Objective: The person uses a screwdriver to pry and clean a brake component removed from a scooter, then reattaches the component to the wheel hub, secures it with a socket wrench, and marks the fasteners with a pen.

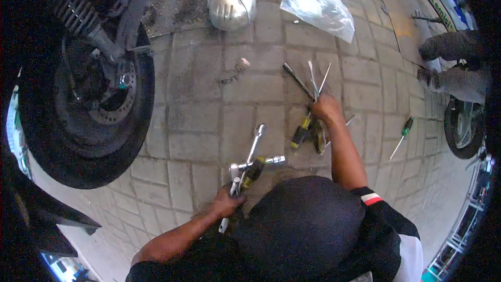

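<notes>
My left hand (228, 202) is closed around a bundle of hand tools, low and left of the middle. Out of it stick a chrome ratchet wrench (255, 142), a shiny socket piece (271, 160) lying crosswise and a screwdriver with a black and yellow handle (253, 171). Farther off, my right hand (327, 109) grips several slim tools just over the paving. Among these are a dark rod (298, 80), thin bright shafts (324, 77) and a black-yellow screwdriver handle (300, 133). The fingers hide where the tools cross. To the right lies a green-handled screwdriver (407, 127).
A motorcycle wheel (138, 141) with a brake disc stands close on the left. Beyond my hands lie a silver metal exhaust part (235, 0) and a clear plastic bag (319, 3). Another person's legs (455, 65) and a second wheel (463, 128) are at the right.
</notes>
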The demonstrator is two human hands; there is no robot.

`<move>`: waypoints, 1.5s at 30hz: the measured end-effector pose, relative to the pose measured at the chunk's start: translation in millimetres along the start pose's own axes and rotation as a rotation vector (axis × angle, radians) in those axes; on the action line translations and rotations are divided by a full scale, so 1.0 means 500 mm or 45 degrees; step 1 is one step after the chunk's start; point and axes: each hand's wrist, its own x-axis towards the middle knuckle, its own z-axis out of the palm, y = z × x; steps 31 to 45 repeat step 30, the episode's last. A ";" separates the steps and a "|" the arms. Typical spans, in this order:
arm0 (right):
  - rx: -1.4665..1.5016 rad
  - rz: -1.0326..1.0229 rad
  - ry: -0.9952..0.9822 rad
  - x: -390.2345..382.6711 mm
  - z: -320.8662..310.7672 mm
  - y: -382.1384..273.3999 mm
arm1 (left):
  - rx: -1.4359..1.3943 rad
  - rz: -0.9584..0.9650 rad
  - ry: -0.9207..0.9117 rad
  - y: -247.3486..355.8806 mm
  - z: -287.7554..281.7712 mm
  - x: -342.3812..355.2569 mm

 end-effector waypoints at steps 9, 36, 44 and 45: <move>-0.118 -0.205 -0.054 -0.052 -0.013 0.063 | -0.135 0.083 0.157 0.024 0.044 -0.031; 0.352 0.361 0.474 -0.559 0.062 0.394 | -0.711 0.202 0.087 0.107 0.023 -0.176; 0.352 0.361 0.474 -0.559 0.062 0.394 | -0.711 0.202 0.087 0.107 0.023 -0.176; 0.352 0.361 0.474 -0.559 0.062 0.394 | -0.711 0.202 0.087 0.107 0.023 -0.176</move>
